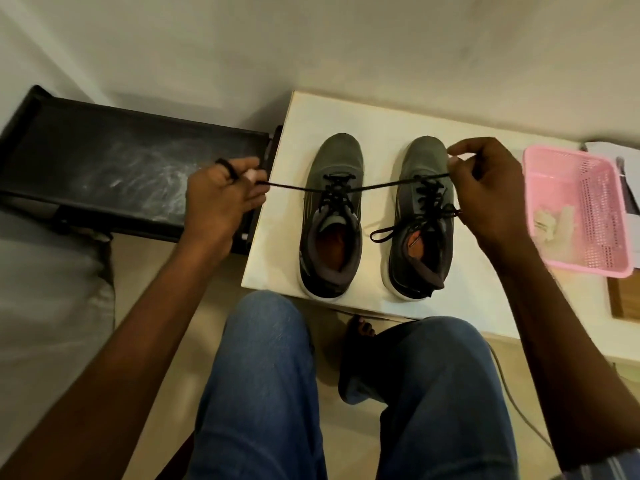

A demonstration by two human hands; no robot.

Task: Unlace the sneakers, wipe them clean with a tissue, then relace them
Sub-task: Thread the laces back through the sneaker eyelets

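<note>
**Asha:** So where are the two grey mesh sneakers with white soles sitting right now?

**Ben:** They are standing side by side on the pale square surface, toes pointing to twelve o'clock, heels toward the person's knees. The left sneaker is sitting just beside the right sneaker, not touching it.

**Asha:** And what is each grip doing?

**Ben:** The left hand, out at nine o'clock from the shoes, is pinching one end of a thin black lace between thumb and fingers, with a loop of it wrapped round one finger. The right hand, at three o'clock, is pinching the other end above the right shoe's toe. Neither grip is wide; both are closing tight on the lace.

**Asha:** Why are they holding it stretched like that?

**Ben:** I am judging that they are drawing both ends outward from the left sneaker's eyelets, either evening the lengths or snugging the crossings. Whether this is unlacing or relacing, I cannot tell for certain.

**Asha:** And the tissue?

**Ben:** A crumpled whitish wad is lying in the pink perforated plastic basket at three o'clock, probably parked there within reach. The right sneaker's lace is trailing a loose loop over its collar.
</note>
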